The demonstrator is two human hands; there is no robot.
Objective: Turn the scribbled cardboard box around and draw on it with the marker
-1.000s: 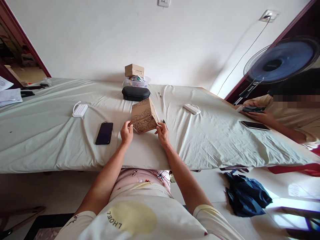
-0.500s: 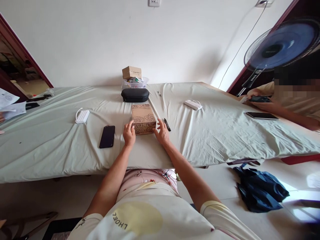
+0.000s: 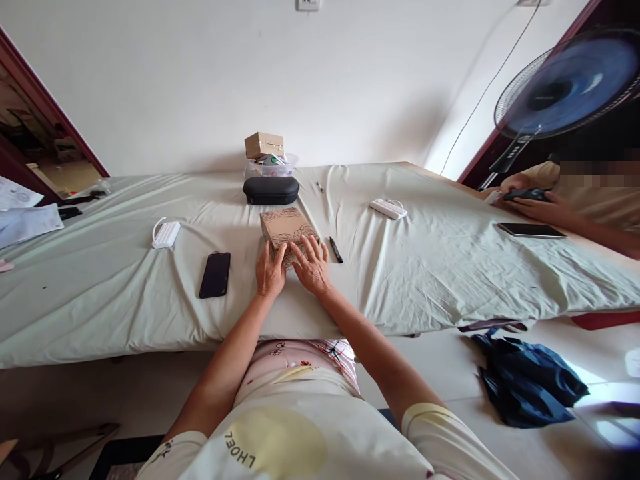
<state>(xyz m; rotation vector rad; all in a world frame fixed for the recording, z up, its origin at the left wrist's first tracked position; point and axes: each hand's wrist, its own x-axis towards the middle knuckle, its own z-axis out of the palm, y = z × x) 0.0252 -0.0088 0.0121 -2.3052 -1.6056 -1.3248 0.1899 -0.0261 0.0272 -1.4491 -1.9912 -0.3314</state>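
Clock directions are read from the patterned box, with twelve toward the wall.

1. A long table (image 3: 115,287) draped in wrinkled pale-green cloth spans the scene.
2. Another person (image 3: 580,221) sits near three o'clock, both hands around a dark object, at the table's end.
3. A blue-bladed fan (image 3: 555,87) stands at two o'clock.
4. A dark-blue fabric bundle (image 3: 533,383) lies on the floor at four o'clock.
5. The patterned box (image 3: 285,223), brown cardboard with black scrollwork, sits on the cloth at the table's middle, directly before the wearer.
6. A black case (image 3: 271,191) lies at eleven o'clock, near the box.
7. The right hand (image 3: 312,265) lies at five o'clock, fingers spread loosely over the box's near top edge.
8. The left hand (image 3: 271,270) touches the near left corner at seven o'clock, unclenched; whether it grips the cardboard cannot be told.
9. A dark-screened phone (image 3: 215,275) lies at eight o'clock.
10. Two white devices with looped straps rest on the cloth, one (image 3: 167,235) at nine, the other (image 3: 388,209) between two and three.
11. A black marker (image 3: 336,250) lies just past three o'clock, beside the right hand.
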